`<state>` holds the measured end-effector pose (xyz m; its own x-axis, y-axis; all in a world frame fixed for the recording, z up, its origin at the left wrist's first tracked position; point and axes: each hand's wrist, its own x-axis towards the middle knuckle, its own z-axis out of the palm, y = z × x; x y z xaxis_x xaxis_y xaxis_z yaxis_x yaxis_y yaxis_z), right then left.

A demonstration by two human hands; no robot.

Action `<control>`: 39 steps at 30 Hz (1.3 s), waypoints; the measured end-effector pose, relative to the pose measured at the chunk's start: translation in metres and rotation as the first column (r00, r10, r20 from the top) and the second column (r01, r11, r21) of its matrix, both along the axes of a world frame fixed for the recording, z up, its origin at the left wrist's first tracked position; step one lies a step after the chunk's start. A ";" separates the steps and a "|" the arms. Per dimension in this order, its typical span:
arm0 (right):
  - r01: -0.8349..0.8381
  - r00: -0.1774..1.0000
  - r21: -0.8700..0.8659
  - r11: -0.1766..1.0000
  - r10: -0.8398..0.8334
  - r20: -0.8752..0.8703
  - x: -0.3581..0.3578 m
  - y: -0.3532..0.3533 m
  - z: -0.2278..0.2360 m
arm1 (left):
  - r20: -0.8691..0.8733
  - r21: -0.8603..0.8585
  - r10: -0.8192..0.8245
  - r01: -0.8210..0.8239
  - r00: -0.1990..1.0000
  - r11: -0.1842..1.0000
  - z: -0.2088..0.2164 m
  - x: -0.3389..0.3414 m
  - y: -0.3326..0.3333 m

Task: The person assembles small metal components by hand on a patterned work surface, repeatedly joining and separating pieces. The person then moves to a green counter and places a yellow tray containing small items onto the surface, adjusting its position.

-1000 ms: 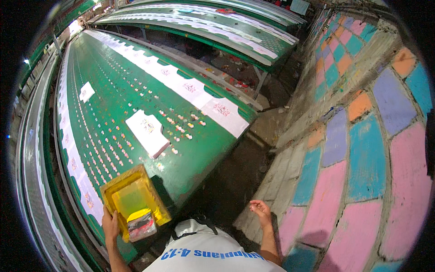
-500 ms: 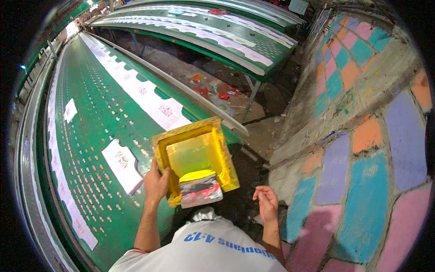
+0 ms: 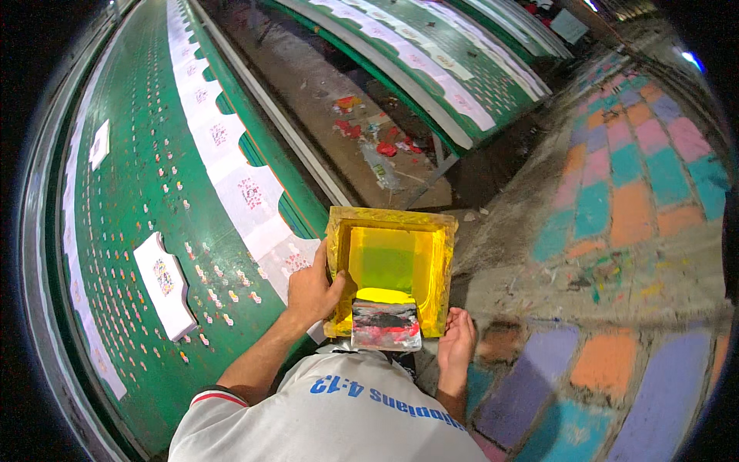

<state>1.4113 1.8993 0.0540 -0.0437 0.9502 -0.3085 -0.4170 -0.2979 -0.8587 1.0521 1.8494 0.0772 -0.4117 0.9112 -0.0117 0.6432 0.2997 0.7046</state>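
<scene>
A: What has changed?
B: The yellow frame [image 3: 392, 217] stands squarer to the body now; half a second back it is tilted, with the right hand [image 3: 459, 339] clear of it. Now that hand is at the lower right corner, fingers half curled; I can't tell whether it touches.
A: And the left hand [image 3: 314, 291]?
B: Grasping the frame's left side, thumb over the paint-caked rim. The frame is held up before the white shirt [image 3: 262, 431], at the table's [image 3: 239, 339] near end.
A: What lies in it?
B: A flat block [image 3: 386, 327], smeared grey, black and red, overlapping the lower rim and hiding part of it. Bright yellow paint [image 3: 382, 295] lines its upper edge; beyond is a smooth greenish panel [image 3: 385, 266].
A: Anything in the way?
B: The left hand and frame partly cover the near end of a white printed strip [image 3: 219, 165]. Leftward lies a thick white stack [image 3: 165, 296] with curved edges and a colourful print; a smaller-looking stack [image 3: 99, 146] lies farther off.
A: And farther out?
B: Crumpled red scraps [image 3: 386, 148] on the dull floor [image 3: 308, 85], then a second table [image 3: 504, 100], green with white strips. Rightward, a rough surface [image 3: 635, 204] carries pink, teal, orange and lilac blocks.
</scene>
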 end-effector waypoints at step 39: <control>-0.778 0.609 -0.038 0.627 0.739 -0.287 -0.173 0.504 0.015 | -0.036 -0.139 0.842 -0.837 0.539 0.530 0.049 0.085 0.249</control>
